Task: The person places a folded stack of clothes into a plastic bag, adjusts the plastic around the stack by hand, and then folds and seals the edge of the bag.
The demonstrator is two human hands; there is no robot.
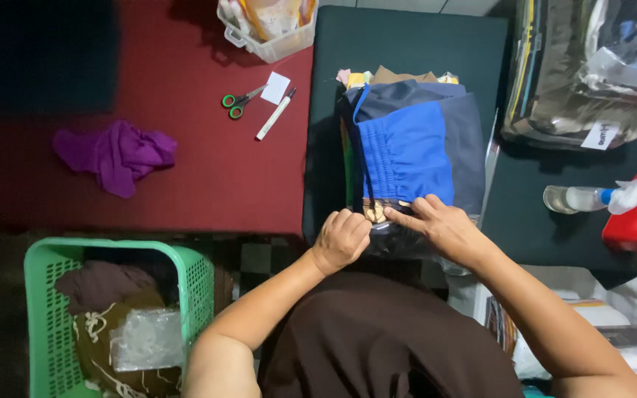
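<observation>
The shorts (407, 151), blue with darker navy panels, lie folded inside a clear bag (436, 254) on top of a stack of folded cloth on the dark bench (407, 44). The left hand (342, 239) is curled into a loose fist at the near edge of the shorts, pinching the bag's opening. The right hand (444, 227) lies flat just beside it, fingers stretched and pressing on the same edge; the two hands nearly touch. Left of the shorts, on the red mat (186, 169), lie green-handled scissors (239, 101), a white marker (275, 115) and a paper slip (275, 87). Further left sits a crumpled purple cloth (116, 155). Below that, well apart from the shorts, a green basket (38, 295) holds brown cloth. Right of the shorts lies a spray bottle (599, 197).
</observation>
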